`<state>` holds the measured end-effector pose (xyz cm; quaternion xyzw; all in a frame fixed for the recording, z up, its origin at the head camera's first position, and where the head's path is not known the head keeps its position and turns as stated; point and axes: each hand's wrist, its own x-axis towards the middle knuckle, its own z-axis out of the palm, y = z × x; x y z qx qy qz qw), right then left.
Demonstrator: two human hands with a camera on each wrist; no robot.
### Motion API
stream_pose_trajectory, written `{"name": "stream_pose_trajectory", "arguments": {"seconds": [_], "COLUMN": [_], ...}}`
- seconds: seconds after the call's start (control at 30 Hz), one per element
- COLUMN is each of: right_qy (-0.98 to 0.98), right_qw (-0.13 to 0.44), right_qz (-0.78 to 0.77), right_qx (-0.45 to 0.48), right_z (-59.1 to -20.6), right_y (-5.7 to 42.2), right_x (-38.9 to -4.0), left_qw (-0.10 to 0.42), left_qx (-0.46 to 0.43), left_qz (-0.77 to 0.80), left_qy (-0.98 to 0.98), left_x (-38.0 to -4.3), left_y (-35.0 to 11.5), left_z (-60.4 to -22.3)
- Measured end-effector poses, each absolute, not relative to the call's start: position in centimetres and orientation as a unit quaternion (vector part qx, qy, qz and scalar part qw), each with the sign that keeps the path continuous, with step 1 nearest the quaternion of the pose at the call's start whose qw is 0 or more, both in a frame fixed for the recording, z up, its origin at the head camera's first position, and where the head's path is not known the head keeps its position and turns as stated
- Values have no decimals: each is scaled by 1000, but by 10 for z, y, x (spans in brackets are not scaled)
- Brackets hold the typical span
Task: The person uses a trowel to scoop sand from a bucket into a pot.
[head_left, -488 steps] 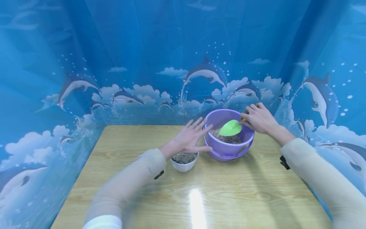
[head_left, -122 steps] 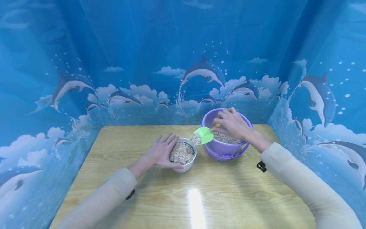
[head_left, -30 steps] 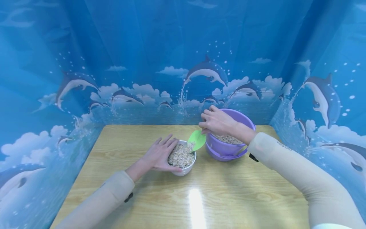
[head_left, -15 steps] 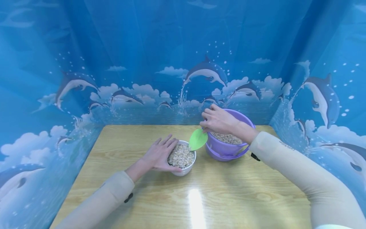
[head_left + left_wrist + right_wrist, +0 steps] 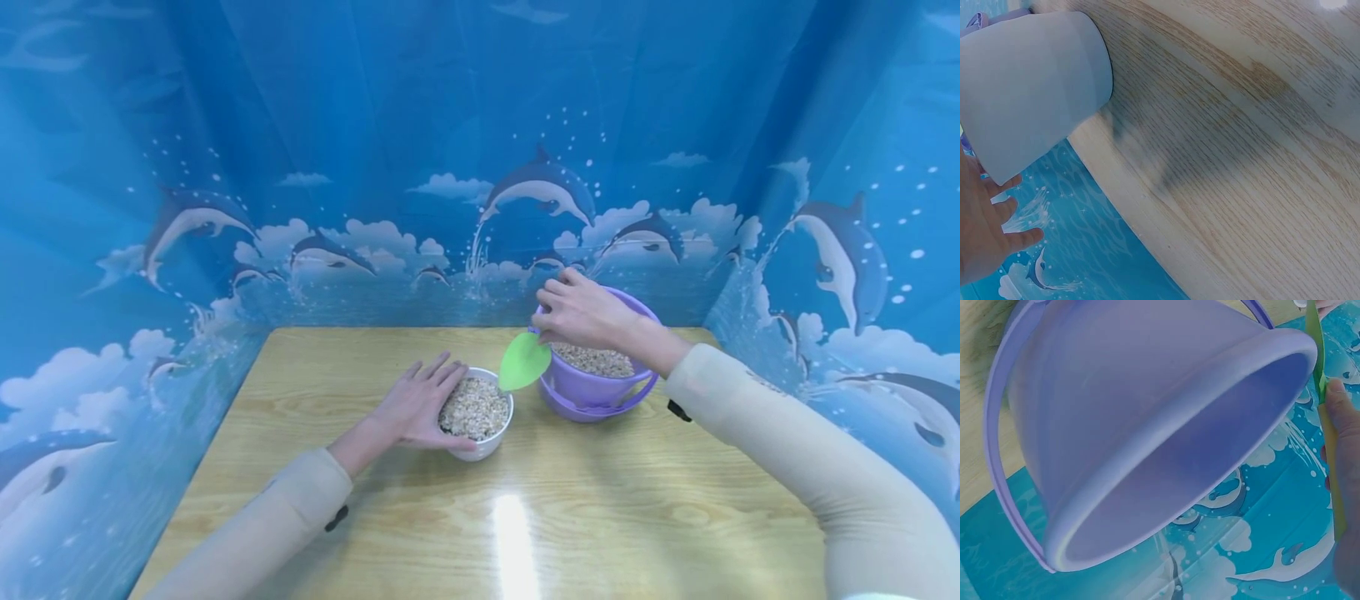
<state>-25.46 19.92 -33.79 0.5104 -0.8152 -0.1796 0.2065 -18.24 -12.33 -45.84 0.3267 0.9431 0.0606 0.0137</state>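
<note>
My left hand (image 5: 422, 406) rests against the left side of a white bowl (image 5: 480, 452), its fingers straight and spread behind and its thumb along the front. Pale, coarse grains (image 5: 474, 408) fill the bowl almost to its rim. My right hand (image 5: 581, 312) pinches a toy shovel by its yellow handle (image 5: 1334, 465). The shovel's green, leaf-shaped blade (image 5: 524, 362) tilts down between the bowl's right rim and the bucket. Under my right hand and forearm stands a purple bucket (image 5: 592, 392), with more grains in it. The left wrist view shows the bowl's smooth outer wall (image 5: 1035, 81).
Bowl and bucket stand close together toward the back of a wooden table (image 5: 337, 500). The bucket's purple handle (image 5: 637, 398) hangs down its front. A blue dolphin-print curtain (image 5: 420, 167) encloses the table's back and sides.
Since the earliest frame, my left hand has come down onto the bowl, whose contents have risen. My right hand has tipped grains from the shovel into it, then drawn the blade slightly right.
</note>
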Motion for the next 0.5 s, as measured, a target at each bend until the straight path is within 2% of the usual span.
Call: {"name": "stream_pose_trajectory", "arguments": {"seconds": [0.5], "right_qy": [-847], "right_qw": [209], "right_qz": [-103], "right_qx": [478], "right_z": [-341], "right_y": [224], "right_x": [-250], "left_qw": [17], "left_qx": [328], "left_qz": [48], "left_qy": [943], "left_x": [-181], "left_y": [-123], "left_z": [-456]}}
